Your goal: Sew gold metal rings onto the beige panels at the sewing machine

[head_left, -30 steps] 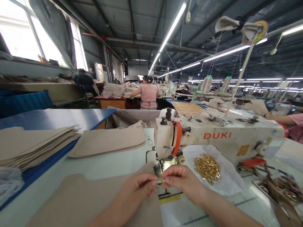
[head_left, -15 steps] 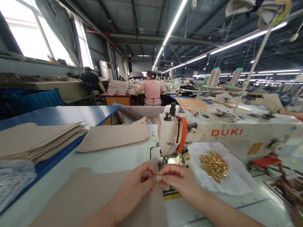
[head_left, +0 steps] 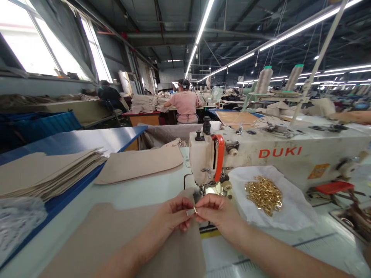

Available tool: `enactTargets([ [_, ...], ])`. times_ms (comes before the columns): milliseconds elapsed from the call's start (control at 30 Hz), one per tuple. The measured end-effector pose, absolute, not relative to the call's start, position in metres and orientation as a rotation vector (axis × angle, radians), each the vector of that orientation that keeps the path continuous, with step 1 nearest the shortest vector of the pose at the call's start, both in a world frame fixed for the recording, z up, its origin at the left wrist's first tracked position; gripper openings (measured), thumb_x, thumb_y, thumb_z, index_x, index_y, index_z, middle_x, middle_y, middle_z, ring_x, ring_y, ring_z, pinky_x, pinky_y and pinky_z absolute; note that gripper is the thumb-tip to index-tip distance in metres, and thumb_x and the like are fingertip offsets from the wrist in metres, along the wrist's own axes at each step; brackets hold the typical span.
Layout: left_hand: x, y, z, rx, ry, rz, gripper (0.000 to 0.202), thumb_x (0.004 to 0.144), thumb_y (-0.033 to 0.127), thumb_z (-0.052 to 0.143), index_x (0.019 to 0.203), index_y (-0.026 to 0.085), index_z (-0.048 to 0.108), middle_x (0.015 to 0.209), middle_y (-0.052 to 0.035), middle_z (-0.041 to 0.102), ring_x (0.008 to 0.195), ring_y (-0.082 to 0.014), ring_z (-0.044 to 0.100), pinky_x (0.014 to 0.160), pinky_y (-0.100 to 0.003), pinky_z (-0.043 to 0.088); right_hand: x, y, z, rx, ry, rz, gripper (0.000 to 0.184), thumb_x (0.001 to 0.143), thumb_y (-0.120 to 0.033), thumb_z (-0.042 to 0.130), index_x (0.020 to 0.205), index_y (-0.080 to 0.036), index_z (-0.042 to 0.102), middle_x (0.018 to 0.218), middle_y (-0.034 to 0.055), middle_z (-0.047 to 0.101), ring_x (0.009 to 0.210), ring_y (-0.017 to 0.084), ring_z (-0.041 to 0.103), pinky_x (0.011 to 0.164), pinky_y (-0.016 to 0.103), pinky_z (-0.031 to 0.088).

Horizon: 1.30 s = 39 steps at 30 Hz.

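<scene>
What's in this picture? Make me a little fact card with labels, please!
Left hand: pinches a small, flat, pale strip
Right hand: pinches a shiny gold metal piece at the strip's end
Joined: can't tell
Below left hand: flat beige fabric-like panel
Machine: white metal sewing machine, red DUKI letters
Right of hands: pile of gold metal pieces on a white sheet

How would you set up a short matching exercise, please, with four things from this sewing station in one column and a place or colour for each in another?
Column one
1. Heap of gold-coloured fittings
2. Thread cones
3. DUKI lettering
4. Small gold-coloured fitting with pale strip

Column two
A. Red
B. Held between left hand and right hand
C. On white sheet
D. Topped with green

Right pairs: 1-C, 2-D, 3-A, 4-B.
</scene>
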<state>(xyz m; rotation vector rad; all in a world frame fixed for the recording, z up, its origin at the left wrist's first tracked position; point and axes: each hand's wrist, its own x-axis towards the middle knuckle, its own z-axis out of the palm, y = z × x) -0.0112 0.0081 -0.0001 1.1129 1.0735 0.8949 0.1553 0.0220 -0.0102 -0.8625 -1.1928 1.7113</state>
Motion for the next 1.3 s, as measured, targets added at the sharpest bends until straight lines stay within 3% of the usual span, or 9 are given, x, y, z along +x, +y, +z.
enactTargets([
  [200,-0.013,0.001,0.013,1.247,1.122,0.807,0.011,0.063,0.025,0.063,0.068,0.017,0.057,0.059,0.0038,0.058,0.056,-0.0110,0.050,0.056,-0.023,0.038,0.157,0.017,-0.007,-0.835,-1.306,1.762,0.038,0.058,-0.046,0.083,0.073,-0.018,0.063,0.066,-0.0020,0.064,0.064,0.014,0.063,0.067,0.029,0.050],
  [400,-0.017,-0.001,0.006,1.558,1.198,0.830,0.005,0.058,0.020,0.053,0.061,0.019,0.049,0.059,0.0057,0.046,0.058,-0.0120,0.042,0.053,-0.023,0.031,0.155,0.003,-0.001,-0.848,-1.513,1.575,0.026,0.062,-0.022,0.076,0.081,-0.019,0.059,0.073,-0.0030,0.062,0.065,0.012,0.056,0.062,0.025,0.044],
  [633,-0.019,-0.002,-0.001,1.684,1.249,0.867,0.007,0.063,0.013,0.052,0.066,0.020,0.051,0.062,0.0047,0.048,0.060,-0.0129,0.046,0.054,-0.024,0.033,0.159,0.004,0.000,-0.902,-1.652,1.342,0.004,0.066,-0.015,0.058,0.069,-0.018,0.059,0.069,-0.0013,0.058,0.065,0.014,0.055,0.061,0.025,0.042],
  [767,-0.018,0.001,-0.007,1.588,1.200,0.991,0.009,0.060,0.012,0.054,0.063,0.020,0.050,0.060,0.0054,0.048,0.058,-0.0118,0.044,0.053,-0.023,0.034,0.157,0.006,-0.001,-0.890,-1.597,1.280,0.004,0.065,-0.016,0.055,0.064,-0.018,0.058,0.066,-0.0020,0.055,0.061,0.012,0.050,0.057,0.023,0.039],
  [900,-0.017,0.006,-0.010,1.443,1.146,1.074,0.012,0.056,0.016,0.062,0.059,0.019,0.051,0.064,0.0025,0.059,0.061,-0.0127,0.050,0.056,-0.023,0.038,0.152,0.007,-0.003,-0.898,-1.406,1.413,0.004,0.062,-0.021,0.057,0.060,-0.019,0.054,0.056,-0.0043,0.051,0.052,0.011,0.043,0.049,0.022,0.033],
  [1100,-0.012,0.004,0.003,1.333,1.205,1.067,0.013,0.056,0.024,0.071,0.059,0.018,0.060,0.057,0.0009,0.062,0.056,-0.0133,0.054,0.055,-0.023,0.042,0.148,0.008,-0.007,-0.972,-1.348,1.332,0.004,0.059,-0.022,0.056,0.057,-0.020,0.053,0.055,-0.0033,0.053,0.053,0.012,0.045,0.050,0.023,0.034],
  [1300,-0.006,-0.002,0.005,1.434,1.328,1.146,0.014,0.058,0.021,0.070,0.060,0.019,0.056,0.056,0.0037,0.058,0.053,-0.0128,0.054,0.052,-0.022,0.043,0.148,0.007,-0.008,-0.964,-1.359,1.316,0.006,0.059,-0.020,0.059,0.057,-0.020,0.053,0.056,-0.0035,0.055,0.053,0.011,0.046,0.051,0.023,0.036],
])
